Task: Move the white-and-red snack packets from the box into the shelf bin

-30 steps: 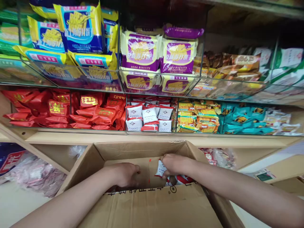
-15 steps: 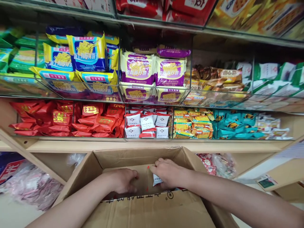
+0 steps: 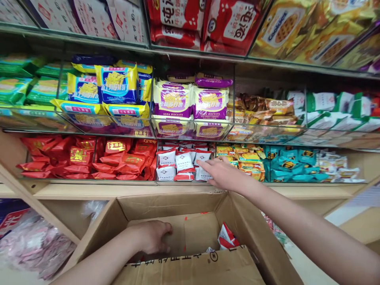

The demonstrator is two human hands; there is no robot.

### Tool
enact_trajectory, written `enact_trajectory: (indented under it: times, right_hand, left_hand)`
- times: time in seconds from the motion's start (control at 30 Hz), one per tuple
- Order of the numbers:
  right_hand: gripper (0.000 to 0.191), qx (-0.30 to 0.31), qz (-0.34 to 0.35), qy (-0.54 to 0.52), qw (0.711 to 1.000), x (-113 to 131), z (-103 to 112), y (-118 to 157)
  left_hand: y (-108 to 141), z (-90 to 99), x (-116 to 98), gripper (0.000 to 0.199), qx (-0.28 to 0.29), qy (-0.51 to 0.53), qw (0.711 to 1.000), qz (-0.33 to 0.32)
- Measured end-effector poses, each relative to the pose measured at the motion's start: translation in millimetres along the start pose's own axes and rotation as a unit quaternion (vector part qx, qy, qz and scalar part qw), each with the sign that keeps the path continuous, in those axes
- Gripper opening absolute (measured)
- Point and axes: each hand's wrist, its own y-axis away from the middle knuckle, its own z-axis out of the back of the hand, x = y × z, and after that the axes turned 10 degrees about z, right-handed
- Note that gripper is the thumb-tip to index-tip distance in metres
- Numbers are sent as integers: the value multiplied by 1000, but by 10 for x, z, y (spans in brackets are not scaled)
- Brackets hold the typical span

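My right hand (image 3: 221, 172) reaches to the lower shelf, its fingertips against the right-hand column of white-and-red packets (image 3: 184, 161). Its fingers are apart, and I see nothing held between them. Inside the cardboard box (image 3: 175, 204), near its left side, my left hand (image 3: 154, 236) hangs with thumb and fingers apart and nothing visible in its grasp; its lower fingertips are partly in shadow. A red-and-white packet (image 3: 227, 237) shows in the box's right part. The near flap hides most of the box's bottom.
Red packets (image 3: 80, 156) lie left of the white ones; yellow-orange packets (image 3: 249, 158) and teal packets (image 3: 289, 158) lie right. Clear dividers separate them. Soda biscuits (image 3: 173, 101) fill the shelf above. A plastic bag of pink packets (image 3: 35, 245) sits at lower left.
My right hand has moved up out of the box to the shelf; the white packet in its grasp is no longer visible there. My left hand stays in the box. The view has tilted up slightly.
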Motion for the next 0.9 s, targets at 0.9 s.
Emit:
enact_trajectory:
  times: [0.9]
  right_hand:
    - [27, -206, -202, -260, 921, 130, 38, -707]
  left_hand:
    - [-98, 218, -236, 50, -499, -138, 848, -113]
